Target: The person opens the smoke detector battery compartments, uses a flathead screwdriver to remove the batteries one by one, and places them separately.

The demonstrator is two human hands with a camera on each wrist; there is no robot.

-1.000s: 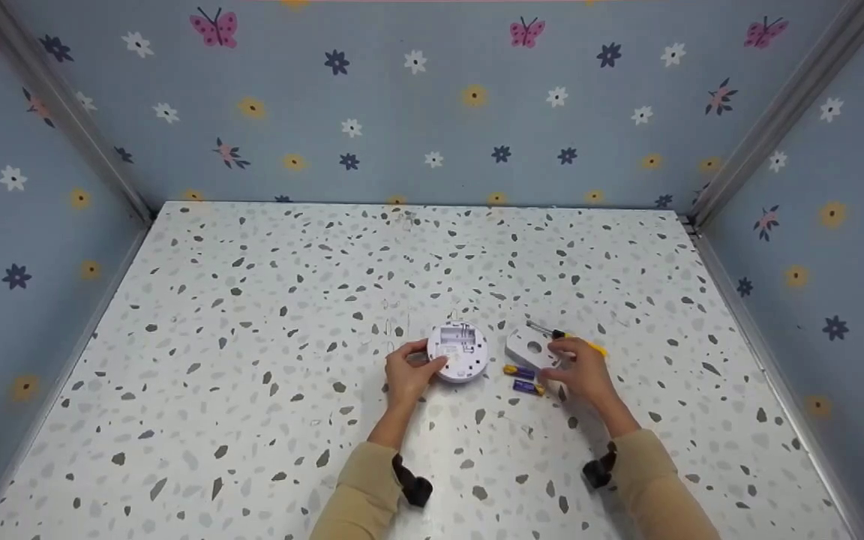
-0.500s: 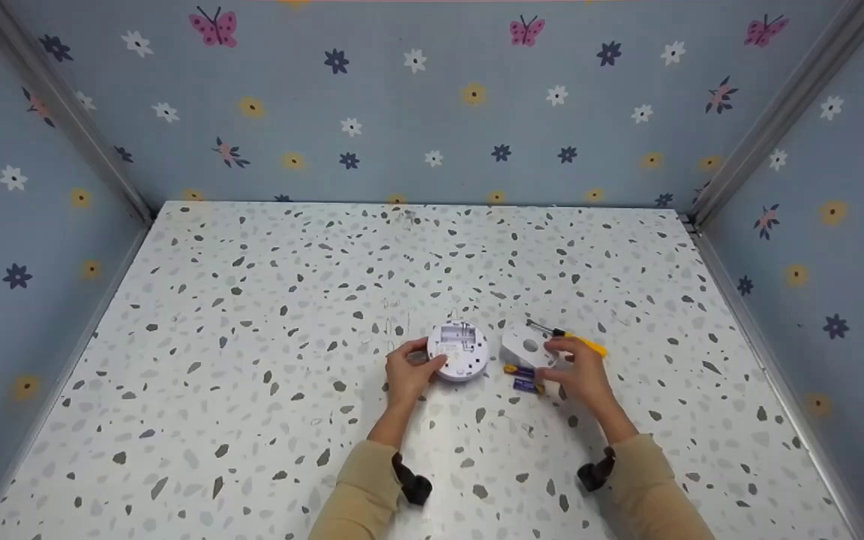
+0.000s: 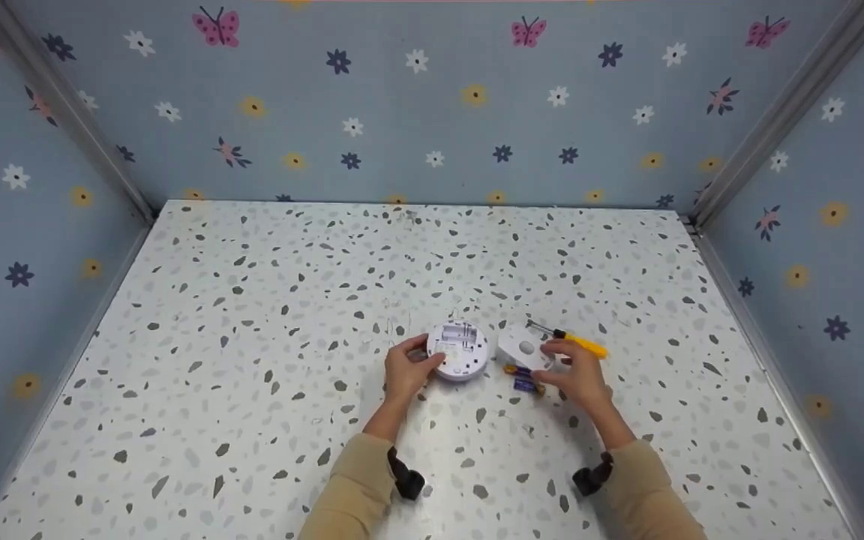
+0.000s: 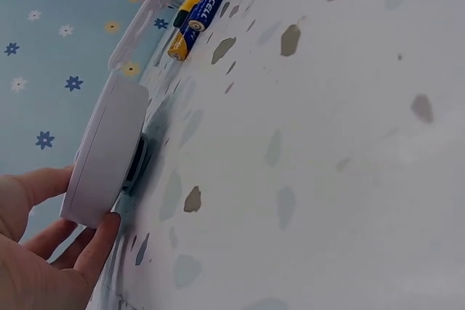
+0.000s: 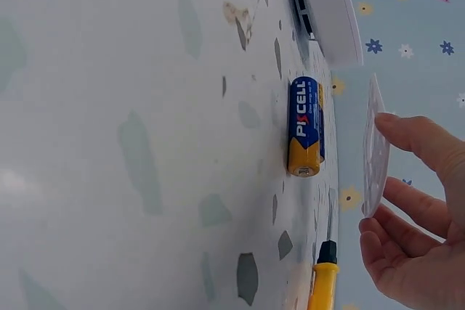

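A round white device (image 3: 460, 369) with an open battery compartment on its upper face lies in my left hand (image 3: 405, 373). My left thumb rests on that face while fingers curl under the side, as the left wrist view shows on the device's thick white rim (image 4: 109, 150). My right hand (image 3: 582, 379) pinches a thin white plate (image 3: 513, 343) with a round hole in its middle. Thumb and fingers hold this plate (image 5: 375, 157) by its edges, above two blue-and-yellow batteries (image 3: 526, 385). The plate's left edge comes close to the device.
A screwdriver (image 3: 583, 343) with a yellow handle lies just behind my right hand. Speckled white tabletop (image 3: 252, 337) surrounds everything, with flower-patterned walls (image 3: 432, 112) at the back and sides. Each wrist carries a black camera.
My right hand has moved slightly left with the white plate, bringing it nearer the round device. The left hand and the device stay almost in place.
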